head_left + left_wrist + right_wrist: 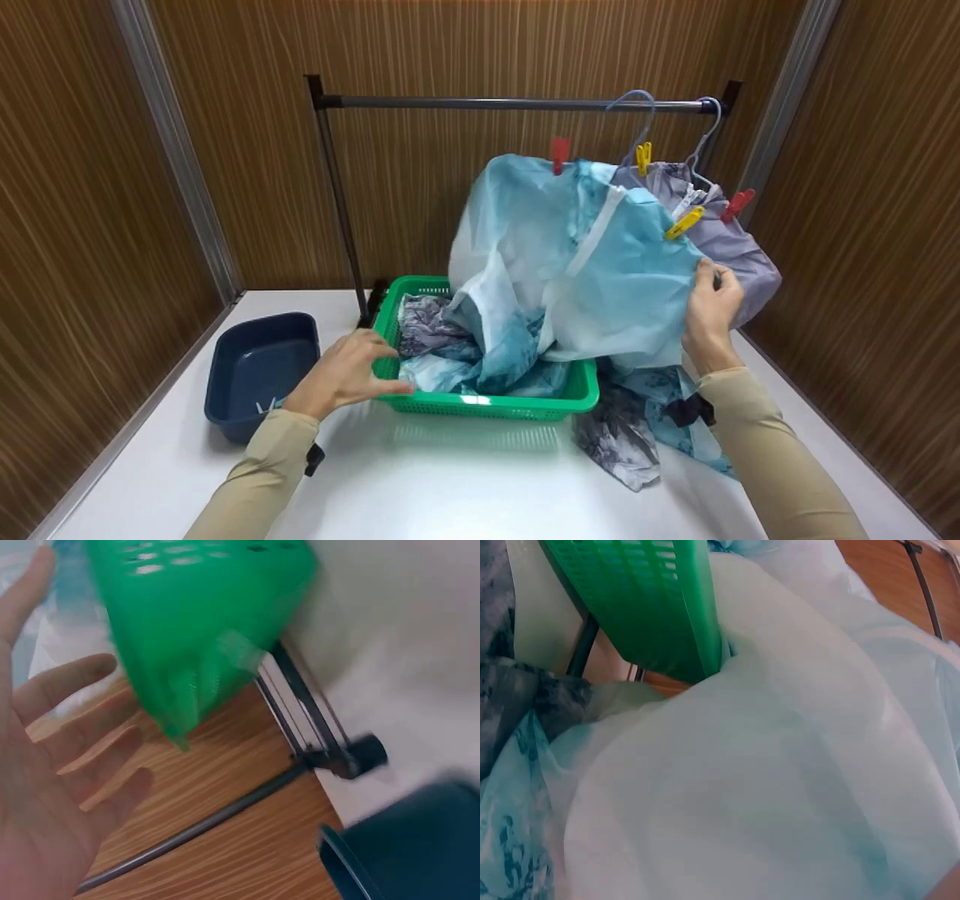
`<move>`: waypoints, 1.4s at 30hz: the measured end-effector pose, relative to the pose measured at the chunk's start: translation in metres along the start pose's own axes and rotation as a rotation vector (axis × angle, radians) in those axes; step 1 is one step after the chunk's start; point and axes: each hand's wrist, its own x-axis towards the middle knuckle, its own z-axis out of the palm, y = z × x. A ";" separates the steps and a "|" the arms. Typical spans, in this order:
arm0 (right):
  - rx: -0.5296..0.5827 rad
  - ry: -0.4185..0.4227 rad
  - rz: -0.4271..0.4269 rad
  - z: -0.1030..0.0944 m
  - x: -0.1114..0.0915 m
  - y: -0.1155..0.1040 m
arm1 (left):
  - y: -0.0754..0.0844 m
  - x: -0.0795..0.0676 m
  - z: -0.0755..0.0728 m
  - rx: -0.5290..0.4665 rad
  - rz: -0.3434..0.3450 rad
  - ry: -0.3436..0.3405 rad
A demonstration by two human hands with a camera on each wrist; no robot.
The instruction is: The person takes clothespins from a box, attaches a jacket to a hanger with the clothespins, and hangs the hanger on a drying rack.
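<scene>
A teal and white garment point(622, 285) hangs from a blue hanger point(643, 127) hooked over the rail, with a red clothespin point(561, 156) and a yellow clothespin point(684, 223) on its upper edge. My right hand point(712, 304) pinches this garment at its right edge; the right wrist view shows mostly its pale cloth point(765, 780). Over the left rim of a green basket point(480, 405), my left hand point(349, 371) holds nothing, its fingers spread. Teal and grey cloth point(431, 326) lies in the basket, partly covered by the hanging garment.
Behind, a grey-purple garment point(739, 259) hangs from another hanger point(705, 135) at the right end of the rail point(480, 103). A dark blue basin point(262, 367) stands at left. More patterned cloth point(619, 439) lies right of the basket. Wood-grained walls surround the white table point(450, 487).
</scene>
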 end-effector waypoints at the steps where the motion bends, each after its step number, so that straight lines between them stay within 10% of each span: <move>1: 0.007 0.018 0.008 -0.001 0.002 -0.001 | -0.001 -0.002 0.001 0.018 0.006 -0.004; 17: 0.045 0.138 0.234 -0.023 0.045 -0.025 | 0.000 -0.015 0.011 -0.040 -0.057 -0.025; 34: -0.186 0.216 0.176 -0.019 0.059 -0.011 | 0.002 -0.012 0.008 -0.065 -0.124 -0.070; 42: -0.348 0.261 -0.050 -0.030 0.059 0.004 | 0.003 -0.014 0.008 -0.079 -0.132 -0.069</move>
